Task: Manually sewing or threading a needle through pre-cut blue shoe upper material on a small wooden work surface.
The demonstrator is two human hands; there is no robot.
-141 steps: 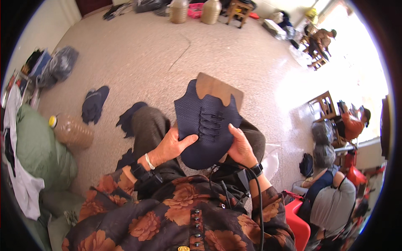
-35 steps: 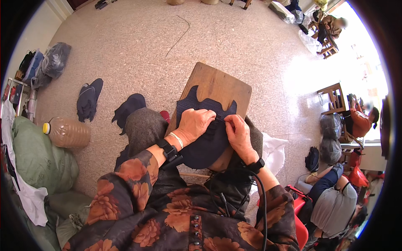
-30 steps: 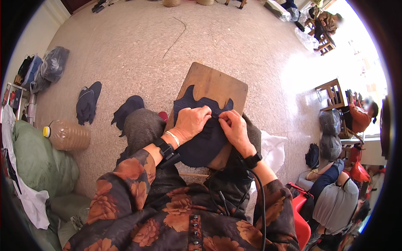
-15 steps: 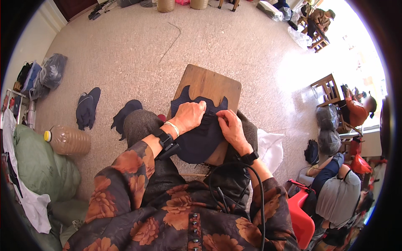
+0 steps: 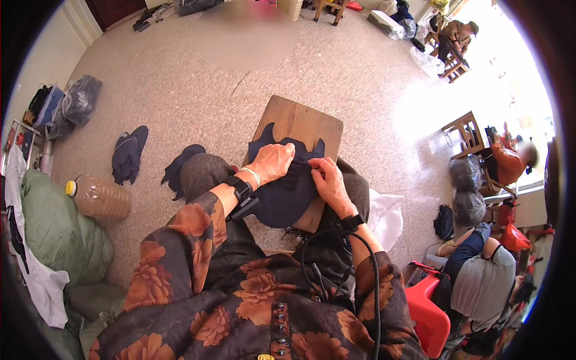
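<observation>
A dark navy piece of fabric (image 5: pixel 277 204), with pointed tabs at its far edge and a rounded near end, lies on a small wooden stool top (image 5: pixel 306 123) between my knees. My left hand (image 5: pixel 273 161) rests on its upper part, fingers bent and pinching the cloth near the middle. On the right side, my right hand (image 5: pixel 329 180) holds the fabric's edge between thumb and forefinger, its other fingers curled. Gathered folds show between the two hands. Whether a needle or thread is in my fingers is too small to make out.
Similar dark pieces (image 5: pixel 129 156) lie on the floor to the left, near a brown-tinted plastic jug (image 5: pixel 103 199) and a large green sack (image 5: pixel 57 231). White cloth (image 5: pixel 385 219) is by my right knee. A red plastic stool (image 5: pixel 429 309) and a seated person (image 5: pixel 485 288) are at right.
The whole view has shifted slightly. Both hands stay on the navy fabric in nearly the same pose, the right one still pinching its edge.
</observation>
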